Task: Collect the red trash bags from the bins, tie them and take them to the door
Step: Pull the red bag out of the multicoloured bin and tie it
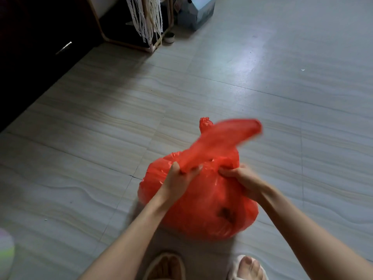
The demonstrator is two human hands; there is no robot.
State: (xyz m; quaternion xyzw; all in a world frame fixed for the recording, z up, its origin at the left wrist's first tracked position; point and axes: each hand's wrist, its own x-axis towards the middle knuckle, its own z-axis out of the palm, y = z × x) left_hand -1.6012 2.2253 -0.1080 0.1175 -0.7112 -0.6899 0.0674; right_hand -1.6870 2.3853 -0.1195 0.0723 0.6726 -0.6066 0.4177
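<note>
A: Where is the bag, and how do the hands hold it?

B: The full red thin plastic trash bag (pixel 201 201) sits on the grey tiled floor (pixel 101 138), just before the person's feet. The left hand (pixel 177 180) pinches a long loose flap of the bag's mouth between thumb and fingers (pixel 196 168); the flap goes up and away from the fingers and it is blurred. The right hand (pixel 242 178) has its fingers curled into the gathered plastic at the other side of the mouth.

A: What can go wrong from here?

B: I think the knot is not yet made. The film is thin, so a hard pull beside the fingers can tear it. Also, one flap looks long, and a short twisted end (pixel 205 123) stands beyond the fingers; uneven ends may give a loose knot that slips, and then the dark contents under the fingers can fall out on the way to the door.
</note>
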